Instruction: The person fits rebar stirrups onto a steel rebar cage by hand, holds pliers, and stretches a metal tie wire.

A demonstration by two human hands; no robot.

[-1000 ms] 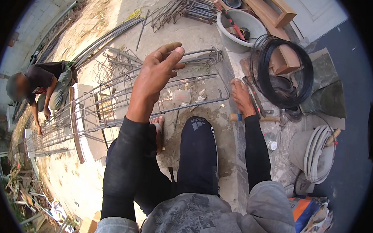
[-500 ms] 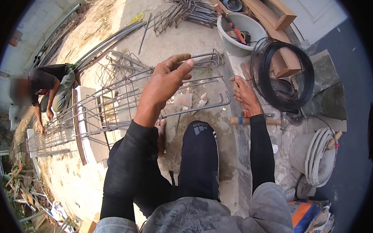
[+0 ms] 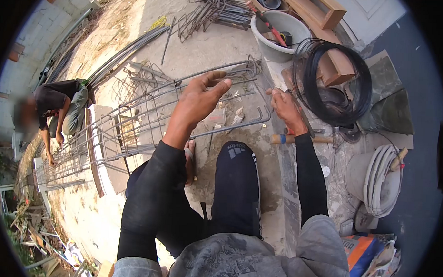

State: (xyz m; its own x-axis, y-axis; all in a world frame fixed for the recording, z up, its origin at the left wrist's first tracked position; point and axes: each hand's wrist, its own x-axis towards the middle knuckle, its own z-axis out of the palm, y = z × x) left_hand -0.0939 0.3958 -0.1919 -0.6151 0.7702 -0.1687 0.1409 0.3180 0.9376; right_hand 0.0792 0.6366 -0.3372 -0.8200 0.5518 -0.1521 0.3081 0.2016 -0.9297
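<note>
My left hand (image 3: pixel 197 102) is raised over the long steel rebar cage (image 3: pixel 149 117), its thumb and fingers apart and nothing visible between them. The cage's bent bar ends (image 3: pixel 264 115) point towards my right hand (image 3: pixel 287 110), whose fingers are closed in a pinch. What they hold is too small and partly hidden to name. A dark, narrow bar (image 3: pixel 306 123) shows alongside that wrist; whether the hand grips it, I cannot tell. Below my right hand lies a wooden handle (image 3: pixel 319 140) with a blue band.
A coil of black wire (image 3: pixel 308 88) lies at right, near a grey bucket (image 3: pixel 303 30) of tools. Another bucket (image 3: pixel 357 175) carries a white hose. Bent rebar stirrups (image 3: pixel 218 16) are piled behind. At far left a person (image 3: pixel 57 103) crouches by the cage, which crosses a white block (image 3: pixel 104 134).
My right hand has shifted slightly left and turned, and the dark bar beside its wrist now shows. My left hand stays over the cage, slightly lower. The view has shifted slightly.
</note>
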